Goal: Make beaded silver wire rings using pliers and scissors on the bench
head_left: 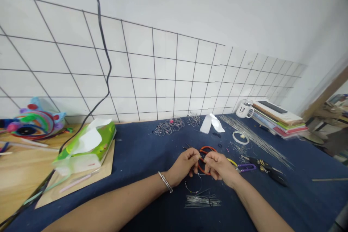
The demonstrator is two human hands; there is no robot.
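My left hand (188,162) is closed, thumb and fingertips pinched together. Facing it a short gap away, my right hand (219,166) is pinched in the same way. Whatever lies between the fingertips is too small to make out. Just below my left fingers is a thin wire loop with small beads (186,186); I cannot tell whether it hangs from the hand or rests on the cloth. Orange-handled pliers (208,148) lie behind both hands, partly hidden by them. A bundle of short thin wires (202,201) lies nearer to me on the dark blue cloth (141,159).
To the right are purple-handled scissors (247,167), black-handled tools (268,172), long straight wires (255,136) and a white coil (240,137). Tangled wire loops (168,126), a white mug (244,109) and stacked books (280,117) stand behind. A green tissue pack (107,136) is left.
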